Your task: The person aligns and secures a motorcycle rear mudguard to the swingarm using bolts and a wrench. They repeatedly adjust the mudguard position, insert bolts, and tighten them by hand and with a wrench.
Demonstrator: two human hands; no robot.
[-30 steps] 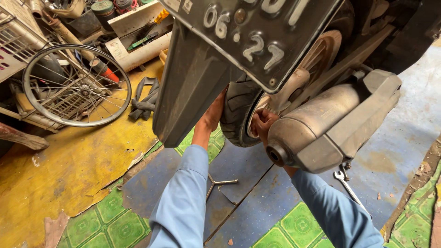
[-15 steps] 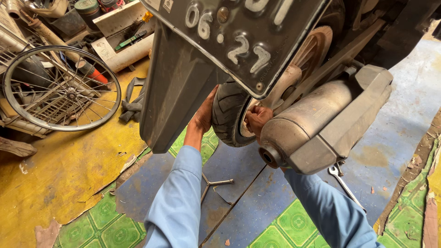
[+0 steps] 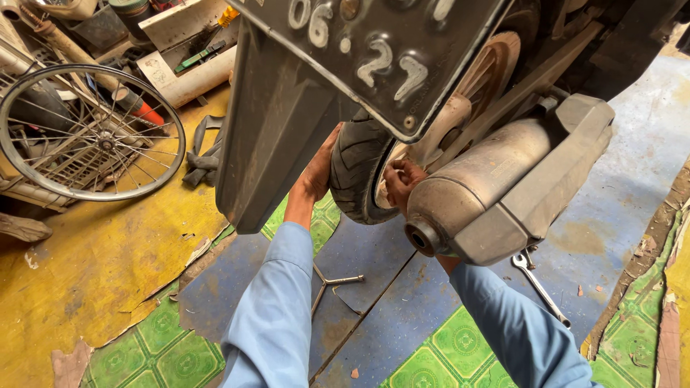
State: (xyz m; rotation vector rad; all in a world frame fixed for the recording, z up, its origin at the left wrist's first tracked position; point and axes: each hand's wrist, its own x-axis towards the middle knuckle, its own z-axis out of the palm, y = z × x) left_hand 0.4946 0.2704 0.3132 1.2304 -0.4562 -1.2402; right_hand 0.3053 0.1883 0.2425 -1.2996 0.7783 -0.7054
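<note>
The rear tyre of a motorcycle hangs at the centre of the view, its black tread facing the camera, tucked between the long dark mudguard on one side and the grey exhaust silencer on the other. The left hand lies flat against the tyre's left sidewall, fingers stretched out and pressed to the rubber, partly hidden behind the mudguard. The right hand reaches in at the tyre's right side, by the rim, fingers curled in toward the wheel; whether they grip anything I cannot tell, since the silencer's front end covers them. Both forearms wear light blue sleeves. Above the tyre, a dark number plate tilts toward the camera.

On the floor beneath, a three-armed socket wrench lies on worn blue sheeting between the two arms. A combination spanner lies to the right, just below the silencer. Green patterned floor covering shows through where the blue surface is torn. Off to the left, a spoked bicycle wheel leans among clutter on a yellow floor patch, with a folded black strap near it.
</note>
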